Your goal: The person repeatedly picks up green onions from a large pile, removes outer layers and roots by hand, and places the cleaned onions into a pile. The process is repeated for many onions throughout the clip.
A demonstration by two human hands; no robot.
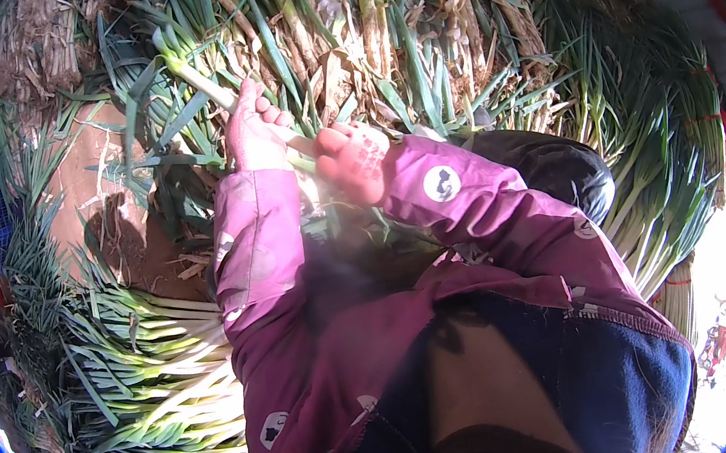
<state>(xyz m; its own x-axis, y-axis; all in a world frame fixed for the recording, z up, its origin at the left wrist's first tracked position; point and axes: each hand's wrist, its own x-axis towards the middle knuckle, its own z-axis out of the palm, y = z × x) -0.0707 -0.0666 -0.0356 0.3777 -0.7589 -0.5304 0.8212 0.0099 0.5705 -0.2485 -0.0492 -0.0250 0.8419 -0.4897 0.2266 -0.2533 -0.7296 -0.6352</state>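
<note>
A long green onion stalk (201, 81) lies slantwise across both hands, its cut green top at the upper left. Bare and with its thumb along the stalk, my left hand (256, 129) is closed round the middle part. My right hand (354, 159), in a stained pinkish glove, grips the lower end of the stalk; what its fingers cover there is hidden. Just beyond the hands stand untrimmed green onions (375, 32) with dry, brown outer leaves.
Cleaned green onions (172, 396) lie in a thick row at the lower left. Brown bare ground (94, 165) shows left of my left hand. More green onions (660, 187) are heaped along the right, beside my dark-clad knee (554, 167). Tied bundles (47, 48) stand at the upper left.
</note>
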